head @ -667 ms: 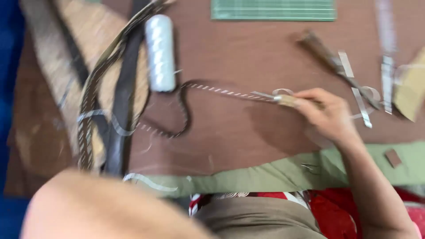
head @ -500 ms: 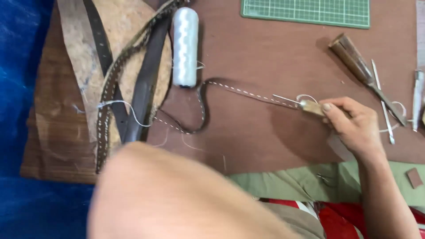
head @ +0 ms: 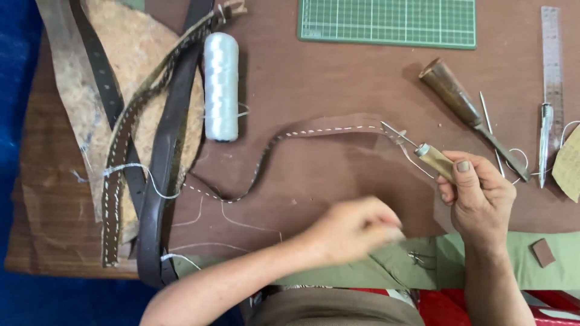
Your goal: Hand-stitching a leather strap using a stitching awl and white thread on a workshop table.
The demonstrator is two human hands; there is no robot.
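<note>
Right hand at centre right is clamping its grip on the wooden handle of an awl, metal tip pointing up-left and touching or just over the end of the stitched strap. Strap is lying on the brown worktop, curving from mid frame down-left toward the belts at left. Left hand is sitting at lower centre, blurred, fingers curled together; cannot tell if it is pinching thread. White spool is lying upper left of centre, just beside the belts. Green mat is at top. Second awl and ruler are lying at upper right, well apart from the strap.
</note>
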